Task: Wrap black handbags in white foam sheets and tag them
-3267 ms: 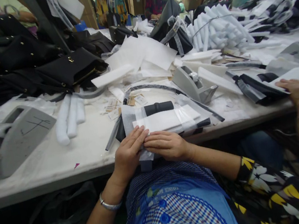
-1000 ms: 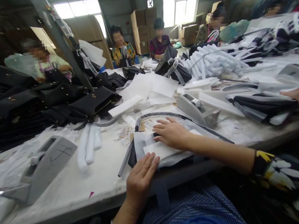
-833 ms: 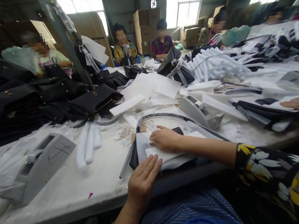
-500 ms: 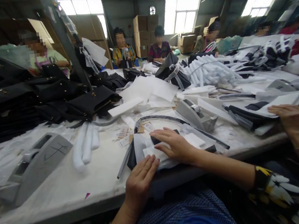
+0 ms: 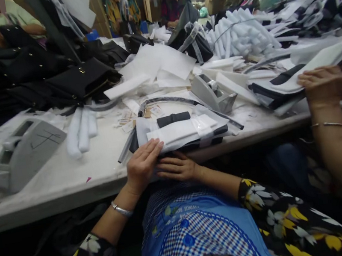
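Observation:
A flat black bag [image 5: 189,145] lies at the table's front edge, largely covered by white foam sheet [image 5: 172,133] and clear film. A black rolled piece [image 5: 173,119] rests on top, and a dark wrapped handle [image 5: 169,98] arches behind. My left hand [image 5: 143,160] rests with stretched fingers on the near left corner of the foam. Just in front of the table edge, my right hand [image 5: 179,166] is open, its fingers extended leftward below the bag; whether it touches the bag I cannot tell.
Grey tape dispensers [image 5: 21,156] stand left and behind right. White foam rolls [image 5: 80,131], loose white sheets [image 5: 157,63] and stacked black bags [image 5: 82,79] lie farther back. At right, a co-worker's hand [image 5: 322,82] holds layered white and black material. Other people sit across the table.
My right hand has come off the top of the foam and moved down to the front edge, near my left hand. The view has tilted downward.

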A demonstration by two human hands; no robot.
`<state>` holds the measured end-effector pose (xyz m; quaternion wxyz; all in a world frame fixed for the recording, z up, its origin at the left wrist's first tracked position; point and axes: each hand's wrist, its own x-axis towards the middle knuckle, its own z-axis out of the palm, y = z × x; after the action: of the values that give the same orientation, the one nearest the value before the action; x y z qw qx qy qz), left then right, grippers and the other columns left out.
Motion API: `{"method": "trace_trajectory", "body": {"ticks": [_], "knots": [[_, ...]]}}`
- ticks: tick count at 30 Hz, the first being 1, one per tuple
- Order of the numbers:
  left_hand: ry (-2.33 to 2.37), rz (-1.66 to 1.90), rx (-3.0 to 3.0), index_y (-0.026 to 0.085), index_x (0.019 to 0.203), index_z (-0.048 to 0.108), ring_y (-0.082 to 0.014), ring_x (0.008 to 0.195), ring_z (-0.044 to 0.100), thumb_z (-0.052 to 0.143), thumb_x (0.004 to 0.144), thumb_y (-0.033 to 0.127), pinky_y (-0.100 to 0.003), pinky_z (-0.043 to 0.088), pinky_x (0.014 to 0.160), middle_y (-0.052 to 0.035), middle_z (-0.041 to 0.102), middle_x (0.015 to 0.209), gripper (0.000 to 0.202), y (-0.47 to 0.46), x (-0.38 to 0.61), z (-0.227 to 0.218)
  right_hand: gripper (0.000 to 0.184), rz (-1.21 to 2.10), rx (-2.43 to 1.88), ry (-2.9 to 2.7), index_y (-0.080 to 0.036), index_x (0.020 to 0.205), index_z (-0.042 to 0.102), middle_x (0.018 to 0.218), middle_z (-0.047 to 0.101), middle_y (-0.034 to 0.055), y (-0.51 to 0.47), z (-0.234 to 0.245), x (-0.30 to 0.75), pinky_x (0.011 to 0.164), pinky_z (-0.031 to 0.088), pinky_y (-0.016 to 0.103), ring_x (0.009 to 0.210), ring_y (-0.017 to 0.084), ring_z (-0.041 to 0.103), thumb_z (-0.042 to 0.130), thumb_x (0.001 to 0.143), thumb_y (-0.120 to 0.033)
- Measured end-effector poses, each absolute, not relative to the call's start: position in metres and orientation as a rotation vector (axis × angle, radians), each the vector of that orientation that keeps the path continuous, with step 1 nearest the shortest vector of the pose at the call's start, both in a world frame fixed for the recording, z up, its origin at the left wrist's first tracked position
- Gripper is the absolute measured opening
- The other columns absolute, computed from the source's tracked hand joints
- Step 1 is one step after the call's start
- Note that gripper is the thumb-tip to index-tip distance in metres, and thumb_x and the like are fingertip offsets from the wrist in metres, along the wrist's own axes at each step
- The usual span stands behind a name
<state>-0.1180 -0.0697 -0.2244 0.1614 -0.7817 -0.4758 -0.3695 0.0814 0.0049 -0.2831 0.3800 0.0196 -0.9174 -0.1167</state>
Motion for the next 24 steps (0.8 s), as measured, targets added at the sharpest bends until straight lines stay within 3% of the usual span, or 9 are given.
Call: {"method": "trace_trajectory", "body": {"ticks": [4, 8, 14, 19, 24], "knots": [[-1.359, -1.054, -2.22, 0.022, 0.145, 0.047, -0.0245, 0.127, 0.057, 0.049, 0.097, 0.008, -0.043, 0.052, 0.104, -0.0126, 0.063, 0.134, 0.05, -0.069, -0.118, -0.226, 0.019, -0.052, 0.132, -2.325, -0.021, 0.11, 0.07, 0.117, 0.073, 0.002, 0.0, -0.263, 0.081, 0.115, 0.041, 0.04, 0.12, 0.015, 0.063, 0.058, 0.097, -0.017], [-1.359, -1.063, -2.201, 0.023, 0.146, 0.046, -0.0235, 0.128, 0.056, 0.047, 0.098, 0.007, -0.042, 0.051, 0.105, -0.0112, 0.062, 0.135, 0.05, -0.068, -0.118, -0.231, 0.017, 0.194, 0.04, -2.281, -0.013, 0.107, 0.069, 0.106, 0.076, 0.0079, -0.025, -0.25, 0.087, 0.104, 0.052, 0.035, 0.107, 0.017, 0.07, 0.056, 0.095, -0.012], [-1.341, -1.056, -2.188, 0.02, 0.143, 0.049, -0.0238, 0.129, 0.055, 0.044, 0.098, 0.006, -0.043, 0.051, 0.104, -0.0118, 0.062, 0.135, 0.047, -0.07, -0.115, -0.229, 0.027, 0.383, -0.069, -2.258, -0.013, 0.11, 0.068, 0.104, 0.076, 0.0094, -0.056, -0.234, 0.091, 0.096, 0.056, 0.035, 0.105, 0.019, 0.071, 0.044, 0.098, -0.016], [-1.353, -1.054, -2.174, 0.017, 0.139, 0.052, -0.0253, 0.127, 0.057, 0.048, 0.097, 0.007, -0.044, 0.052, 0.103, -0.0133, 0.063, 0.133, 0.043, -0.073, -0.113, -0.229, 0.027, 0.376, -0.166, -2.271, -0.019, 0.107, 0.07, 0.102, 0.077, 0.0048, -0.029, -0.186, 0.088, 0.095, 0.054, 0.033, 0.094, 0.015, 0.073, 0.047, 0.095, -0.01], [-1.424, -1.117, -2.14, 0.015, 0.126, 0.061, -0.0272, 0.121, 0.06, 0.053, 0.097, 0.013, -0.045, 0.054, 0.099, -0.0148, 0.066, 0.125, 0.03, -0.076, -0.11, -0.229, 0.026, 0.446, -0.445, -2.418, -0.023, 0.103, 0.075, 0.101, 0.077, 0.002, 0.022, -0.153, 0.064, 0.09, 0.051, 0.035, 0.095, 0.019, 0.07, 0.057, 0.09, -0.011]]}}
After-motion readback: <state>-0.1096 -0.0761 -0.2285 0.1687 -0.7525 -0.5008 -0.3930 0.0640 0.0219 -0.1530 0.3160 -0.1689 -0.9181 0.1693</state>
